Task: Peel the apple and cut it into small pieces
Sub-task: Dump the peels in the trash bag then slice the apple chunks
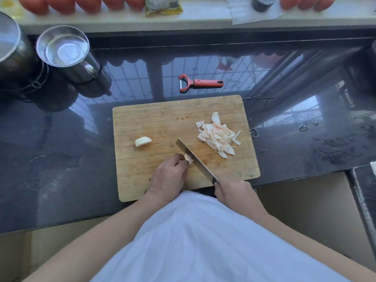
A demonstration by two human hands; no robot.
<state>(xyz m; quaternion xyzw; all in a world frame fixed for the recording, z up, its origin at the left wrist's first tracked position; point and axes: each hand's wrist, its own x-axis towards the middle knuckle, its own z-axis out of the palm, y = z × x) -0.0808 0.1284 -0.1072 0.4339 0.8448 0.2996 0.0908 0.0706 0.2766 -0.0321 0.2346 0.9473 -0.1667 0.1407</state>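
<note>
Knife [195,161] points up-left (diagonal).

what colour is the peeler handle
Red-orange with a black tip, on the peeler behind the board; head view shows it.

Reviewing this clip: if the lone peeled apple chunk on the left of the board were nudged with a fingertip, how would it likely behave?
The apple chunk lies apart from the pile of cut pieces on the cutting board. It looks rounded on top, so it may rock or roll a little. Peeled, pale flesh is probably moist and slightly slippery. Small, so likely light and firm.
</note>
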